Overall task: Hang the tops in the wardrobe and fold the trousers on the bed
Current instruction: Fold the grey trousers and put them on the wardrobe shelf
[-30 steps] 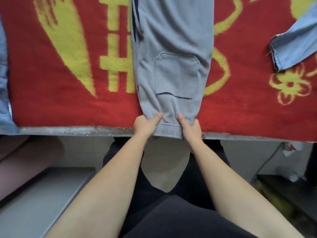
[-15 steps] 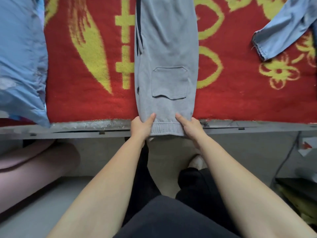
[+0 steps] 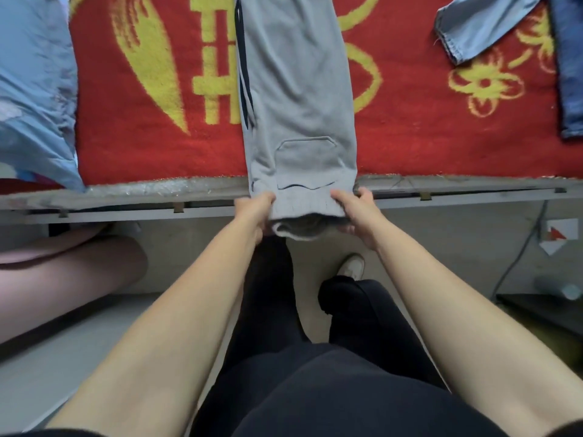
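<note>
Hands left (image 3: 254, 207), right (image 3: 355, 209) pinch grey trousers (image 3: 296, 99) waistband over bed edge (image 3: 142, 192).

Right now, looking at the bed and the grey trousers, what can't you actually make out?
Head view only:
- Grey trousers: far end cut off by the top edge.
- Left hand and right hand: fingertips tucked under the waistband, grip hidden.
- Light blue garment and dark denim: cropped by the edges, type unclear.
- Wardrobe: outside the picture.

both hands (image 3: 255, 207) gripping grey trousers (image 3: 298, 99) waistband
</note>
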`<action>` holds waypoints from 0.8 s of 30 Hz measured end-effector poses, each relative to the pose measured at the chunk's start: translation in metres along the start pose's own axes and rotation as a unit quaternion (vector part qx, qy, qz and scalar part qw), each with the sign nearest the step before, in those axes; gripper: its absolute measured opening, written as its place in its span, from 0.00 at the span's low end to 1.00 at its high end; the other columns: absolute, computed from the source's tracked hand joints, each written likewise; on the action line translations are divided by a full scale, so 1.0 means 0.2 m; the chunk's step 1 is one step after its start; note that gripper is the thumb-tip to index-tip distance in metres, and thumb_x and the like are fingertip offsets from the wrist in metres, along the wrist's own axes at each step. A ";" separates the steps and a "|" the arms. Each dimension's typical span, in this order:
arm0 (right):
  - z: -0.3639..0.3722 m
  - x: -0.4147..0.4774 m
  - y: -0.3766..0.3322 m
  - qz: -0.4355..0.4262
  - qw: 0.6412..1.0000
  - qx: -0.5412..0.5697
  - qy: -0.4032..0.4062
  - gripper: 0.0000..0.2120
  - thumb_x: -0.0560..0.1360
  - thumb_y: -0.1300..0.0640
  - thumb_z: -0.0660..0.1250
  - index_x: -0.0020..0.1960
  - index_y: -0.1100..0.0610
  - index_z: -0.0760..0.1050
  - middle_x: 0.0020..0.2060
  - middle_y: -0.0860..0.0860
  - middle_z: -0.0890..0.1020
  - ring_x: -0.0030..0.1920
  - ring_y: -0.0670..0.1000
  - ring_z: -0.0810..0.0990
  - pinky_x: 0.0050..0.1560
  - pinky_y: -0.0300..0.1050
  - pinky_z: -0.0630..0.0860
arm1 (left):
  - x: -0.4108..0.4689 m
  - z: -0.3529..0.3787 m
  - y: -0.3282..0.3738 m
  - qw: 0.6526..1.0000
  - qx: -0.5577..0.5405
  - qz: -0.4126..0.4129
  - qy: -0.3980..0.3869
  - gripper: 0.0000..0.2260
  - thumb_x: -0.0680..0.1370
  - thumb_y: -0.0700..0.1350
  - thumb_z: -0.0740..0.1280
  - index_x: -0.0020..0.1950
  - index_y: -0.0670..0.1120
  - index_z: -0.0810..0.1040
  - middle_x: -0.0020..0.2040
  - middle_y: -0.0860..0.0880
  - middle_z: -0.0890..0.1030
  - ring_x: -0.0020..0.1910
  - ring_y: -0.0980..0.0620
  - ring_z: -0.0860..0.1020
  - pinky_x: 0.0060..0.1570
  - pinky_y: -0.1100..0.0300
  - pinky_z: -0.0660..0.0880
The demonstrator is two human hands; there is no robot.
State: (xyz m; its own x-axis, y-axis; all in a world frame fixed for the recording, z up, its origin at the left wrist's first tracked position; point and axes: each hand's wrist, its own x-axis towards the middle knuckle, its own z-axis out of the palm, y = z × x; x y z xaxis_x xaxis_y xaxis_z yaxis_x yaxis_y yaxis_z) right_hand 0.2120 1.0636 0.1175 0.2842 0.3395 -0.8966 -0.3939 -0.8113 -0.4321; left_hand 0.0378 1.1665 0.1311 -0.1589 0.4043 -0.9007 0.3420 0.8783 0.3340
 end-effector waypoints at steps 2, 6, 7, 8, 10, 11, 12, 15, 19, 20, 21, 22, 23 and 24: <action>0.04 0.06 -0.16 -0.022 0.999 0.041 -0.005 0.32 0.76 0.44 0.68 0.75 0.49 0.61 0.64 0.49 0.76 0.53 0.53 0.82 0.42 0.50 0.83 | 0.06 0.01 0.20 0.998 -0.035 0.053 -0.005 0.24 0.73 0.41 0.68 0.68 0.39 0.70 0.55 0.40 0.81 0.46 0.45 0.84 0.30 0.51 0.81; 0.12 0.23 -0.50 -0.051 0.994 0.090 -0.031 0.23 0.80 0.37 0.58 0.68 0.49 0.70 0.54 0.51 0.81 0.46 0.52 0.84 0.43 0.47 0.82 | 0.15 0.03 0.51 0.981 -0.134 0.122 -0.066 0.04 0.78 0.45 0.66 0.48 0.46 0.79 0.31 0.50 0.82 0.31 0.51 0.82 0.44 0.52 0.81; 0.14 0.28 -0.56 -0.060 0.994 0.094 -0.020 0.25 0.80 0.36 0.57 0.71 0.49 0.67 0.54 0.51 0.79 0.47 0.53 0.84 0.44 0.49 0.82 | 0.19 0.04 0.55 0.976 -0.157 0.135 -0.071 0.05 0.79 0.46 0.64 0.43 0.49 0.76 0.27 0.54 0.80 0.31 0.53 0.81 0.48 0.52 0.81; 0.16 0.33 -0.61 -0.072 0.994 0.079 -0.001 0.27 0.80 0.37 0.57 0.74 0.49 0.64 0.58 0.51 0.76 0.49 0.53 0.83 0.47 0.50 0.82 | 0.23 0.04 0.58 0.973 -0.157 0.156 -0.067 0.06 0.79 0.46 0.63 0.43 0.51 0.74 0.28 0.57 0.80 0.33 0.55 0.80 0.51 0.52 0.81; 0.17 0.41 -0.63 -0.113 0.990 -0.054 0.060 0.29 0.80 0.41 0.60 0.77 0.51 0.62 0.67 0.52 0.73 0.58 0.54 0.80 0.57 0.53 0.80 | 0.32 0.04 0.59 0.976 -0.032 0.213 -0.035 0.07 0.80 0.46 0.62 0.56 0.49 0.76 0.46 0.56 0.83 0.49 0.56 0.81 0.59 0.50 0.76; 0.17 0.44 -0.61 -0.148 0.971 -0.168 0.088 0.28 0.79 0.43 0.62 0.77 0.51 0.62 0.70 0.52 0.72 0.63 0.55 0.77 0.64 0.53 0.75 | 0.36 0.03 0.57 0.965 0.091 0.246 -0.016 0.14 0.80 0.46 0.62 0.65 0.47 0.74 0.60 0.52 0.80 0.60 0.51 0.78 0.65 0.50 0.72; 0.17 0.45 -0.59 -0.184 0.937 -0.280 0.102 0.27 0.79 0.46 0.62 0.76 0.51 0.64 0.72 0.54 0.71 0.68 0.56 0.74 0.68 0.51 0.71 | 0.41 0.03 0.53 0.934 0.219 0.282 -0.014 0.19 0.79 0.45 0.62 0.71 0.46 0.70 0.70 0.48 0.73 0.68 0.48 0.72 0.69 0.53 0.67; 0.18 0.48 -0.47 -0.277 0.823 -0.492 0.063 0.26 0.79 0.52 0.62 0.76 0.52 0.64 0.73 0.59 0.66 0.72 0.61 0.66 0.70 0.55 0.67 | 0.50 0.03 0.46 0.825 0.443 0.345 -0.059 0.27 0.79 0.46 0.62 0.78 0.47 0.62 0.81 0.48 0.50 0.78 0.47 0.56 0.72 0.52 0.59; 0.19 0.53 -0.38 -0.271 0.741 -0.615 0.021 0.33 0.79 0.48 0.60 0.81 0.52 0.53 0.79 0.63 0.46 0.79 0.64 0.48 0.78 0.58 0.51 | 0.60 0.03 0.43 0.778 0.552 0.286 -0.090 0.33 0.79 0.53 0.62 0.80 0.52 0.52 0.80 0.50 0.34 0.79 0.47 0.43 0.73 0.41 0.56; 0.19 0.54 -0.38 -0.262 0.742 -0.617 0.014 0.34 0.79 0.46 0.59 0.81 0.52 0.50 0.79 0.63 0.42 0.79 0.64 0.45 0.78 0.58 0.48 | 0.61 0.03 0.43 0.777 0.554 0.283 -0.098 0.33 0.79 0.54 0.61 0.81 0.52 0.51 0.79 0.49 0.34 0.79 0.47 0.43 0.74 0.42 0.56; 0.20 0.56 -0.37 -0.256 0.744 -0.617 0.007 0.35 0.79 0.45 0.58 0.81 0.51 0.48 0.79 0.63 0.40 0.79 0.64 0.42 0.79 0.58 0.46 | 0.62 0.03 0.44 0.776 0.554 0.285 -0.100 0.33 0.79 0.55 0.61 0.81 0.52 0.51 0.79 0.49 0.33 0.79 0.47 0.44 0.74 0.43 0.56; 0.21 0.57 -0.37 -0.250 0.746 -0.617 0.001 0.36 0.79 0.43 0.58 0.81 0.52 0.46 0.78 0.63 0.38 0.79 0.63 0.39 0.79 0.58 0.44 | 0.63 0.03 0.44 0.772 0.557 0.291 -0.095 0.33 0.79 0.55 0.60 0.80 0.52 0.52 0.79 0.48 0.34 0.79 0.47 0.44 0.75 0.43 0.56; 0.21 0.58 -0.37 -0.244 0.748 -0.617 -0.004 0.37 0.79 0.43 0.58 0.81 0.52 0.45 0.78 0.63 0.37 0.79 0.63 0.38 0.79 0.58 0.43 | 0.63 0.03 0.44 0.767 0.562 0.299 -0.082 0.32 0.79 0.56 0.60 0.80 0.52 0.53 0.80 0.47 0.35 0.79 0.46 0.44 0.75 0.43 0.55; 0.21 0.59 -0.38 -0.239 0.754 -0.612 -0.005 0.37 0.79 0.42 0.58 0.81 0.51 0.46 0.78 0.63 0.37 0.79 0.63 0.38 0.79 0.58 0.43 | 0.63 0.04 0.44 0.762 0.565 0.309 -0.067 0.32 0.79 0.56 0.60 0.80 0.51 0.55 0.80 0.46 0.37 0.79 0.46 0.44 0.74 0.43 0.55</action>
State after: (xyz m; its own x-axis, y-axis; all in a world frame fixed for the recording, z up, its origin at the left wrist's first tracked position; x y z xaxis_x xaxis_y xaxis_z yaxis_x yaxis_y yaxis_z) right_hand 0.2382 1.1860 0.0399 0.1292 0.7314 -0.6696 0.8545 -0.4247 -0.2990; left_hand 0.0551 1.2934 0.0445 0.4256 0.5558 -0.7141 0.9047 -0.2797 0.3215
